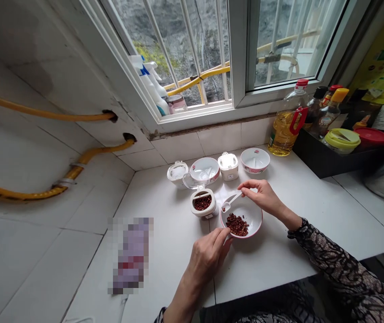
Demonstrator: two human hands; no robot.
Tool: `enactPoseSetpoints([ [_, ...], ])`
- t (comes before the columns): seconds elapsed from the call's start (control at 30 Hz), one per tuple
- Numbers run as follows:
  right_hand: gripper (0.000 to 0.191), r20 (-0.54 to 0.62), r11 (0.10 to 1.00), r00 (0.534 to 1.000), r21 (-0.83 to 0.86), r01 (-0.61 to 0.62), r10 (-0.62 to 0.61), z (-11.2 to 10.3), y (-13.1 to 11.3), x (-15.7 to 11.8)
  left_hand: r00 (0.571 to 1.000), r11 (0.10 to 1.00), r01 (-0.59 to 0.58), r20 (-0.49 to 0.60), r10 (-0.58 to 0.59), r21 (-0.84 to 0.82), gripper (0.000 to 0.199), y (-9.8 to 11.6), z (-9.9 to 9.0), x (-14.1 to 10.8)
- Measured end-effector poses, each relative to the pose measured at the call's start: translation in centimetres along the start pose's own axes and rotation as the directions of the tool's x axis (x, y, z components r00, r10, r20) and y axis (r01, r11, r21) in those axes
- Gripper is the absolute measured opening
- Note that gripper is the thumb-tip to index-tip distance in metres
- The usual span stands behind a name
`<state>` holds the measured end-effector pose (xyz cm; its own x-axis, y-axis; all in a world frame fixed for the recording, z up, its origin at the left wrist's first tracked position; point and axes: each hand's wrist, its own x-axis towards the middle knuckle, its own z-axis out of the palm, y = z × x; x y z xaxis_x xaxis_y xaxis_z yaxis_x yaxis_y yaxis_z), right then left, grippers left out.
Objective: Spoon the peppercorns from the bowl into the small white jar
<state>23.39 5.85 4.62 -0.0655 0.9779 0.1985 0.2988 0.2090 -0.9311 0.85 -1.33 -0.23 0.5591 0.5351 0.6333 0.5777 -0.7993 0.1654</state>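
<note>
In my right hand (257, 194) is the handle of a small white spoon (227, 205), pinched between the fingers. The spoon's scoop hangs over the left rim of a white bowl (255, 217), with a few dark bits in it. Reddish-brown peppercorns (238, 224) lie heaped in the bowl. My left hand (212, 246) grips the bowl's near left rim, thumb and fingers closed on it. Left of the bowl stands a white seasoning jar (208, 212), its clear lid (196, 180) raised, with similar peppercorns inside.
Behind stand two more white seasoning jars (177, 172) (228, 167) and two flower-patterned bowls (205, 166) (255, 158) with spoons inside. An oil bottle (282, 130) and a black condiment rack (316, 154) stand at right. A pixelated object (133, 255) lies left on the counter (165, 269).
</note>
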Motion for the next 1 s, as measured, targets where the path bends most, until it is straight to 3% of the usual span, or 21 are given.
enactPoseSetpoints([
  [0.1, 0.015, -0.014, 0.997, 1.0, 0.077, 0.002, -0.001, -0.2, -1.0, 0.2, 1.0, 1.0, -0.002, -0.005, 0.001, -0.004, 0.016, 0.0, 0.0, 0.0],
  [0.23, 0.013, -0.11, 0.98, 0.974, 0.015, 0.2, -0.197, 1.1, -1.7, -0.2, 1.0, 1.0, -0.007, -0.01, 0.007, 0.001, 0.017, 0.0, -0.1, 0.2],
  [0.3, 0.014, -0.127, 0.932, 0.925, -0.101, 0.347, -0.358, 2.3, -1.6, -0.5, 1.0, 1.0, -0.007, -0.006, 0.007, 0.002, 0.018, 0.1, -0.1, 0.2],
  [0.4, 0.02, -0.019, 0.749, 0.786, -0.315, 0.582, -0.618, 3.4, -1.4, -1.0, 1.0, 1.0, -0.003, -0.004, 0.003, 0.01, 0.018, 0.1, -0.1, 0.2],
  [0.47, 0.023, 0.045, 0.647, 0.717, -0.395, 0.652, -0.695, 3.5, -1.5, -1.1, 1.0, 1.0, -0.001, -0.002, 0.001, 0.014, 0.018, 0.1, -0.1, 0.2],
  [0.5, 0.023, 0.046, 0.632, 0.71, -0.418, 0.653, -0.703, 3.2, -1.7, -1.1, 1.0, 1.0, 0.001, -0.001, -0.001, 0.015, 0.018, 0.1, -0.1, 0.2],
  [0.57, 0.022, 0.002, 0.66, 0.739, -0.447, 0.604, -0.674, 2.3, -2.0, -1.0, 1.0, 1.0, 0.002, 0.0, -0.002, 0.01, 0.018, 0.1, -0.2, 0.2],
  [0.67, 0.02, -0.043, 0.739, 0.821, -0.464, 0.488, -0.569, 0.6, -1.9, -0.6, 1.0, 1.0, 0.001, -0.001, -0.001, 0.003, 0.017, 0.1, -0.2, 0.2],
  [0.77, 0.02, 0.055, 0.755, 0.886, -0.5, 0.424, -0.461, -0.8, -1.0, -0.3, 1.0, 1.0, 0.003, 0.002, -0.003, 0.005, 0.017, 0.1, -0.2, 0.1],
  [1.0, 0.024, 0.247, 0.665, 0.883, -0.585, 0.464, -0.399, -0.5, 0.3, -0.5, 1.0, 1.0, 0.001, -0.014, -0.001, -0.018, 0.016, 0.1, -0.2, 0.1],
])
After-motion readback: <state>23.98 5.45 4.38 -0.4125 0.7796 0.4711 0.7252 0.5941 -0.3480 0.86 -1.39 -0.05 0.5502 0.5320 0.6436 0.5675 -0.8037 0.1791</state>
